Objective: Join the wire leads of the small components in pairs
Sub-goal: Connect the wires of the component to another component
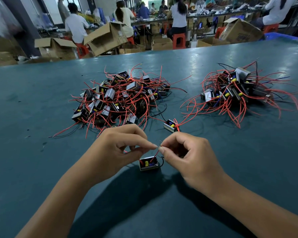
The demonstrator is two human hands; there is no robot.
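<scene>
Left hand [118,148] and right hand [184,154] each pinch red lead ends [157,146], fingertips meeting above the small component [148,163], which sits on the green table [41,169] between the wrists. Two wired piles behind.

Small boxy component [148,163] sits low centre, red leads [155,154] rising; another component [170,125] lies above; tangled piles centre [120,97] and upper right [237,90].

1 head-worn view, forward and down, close over table [41,93]
</scene>
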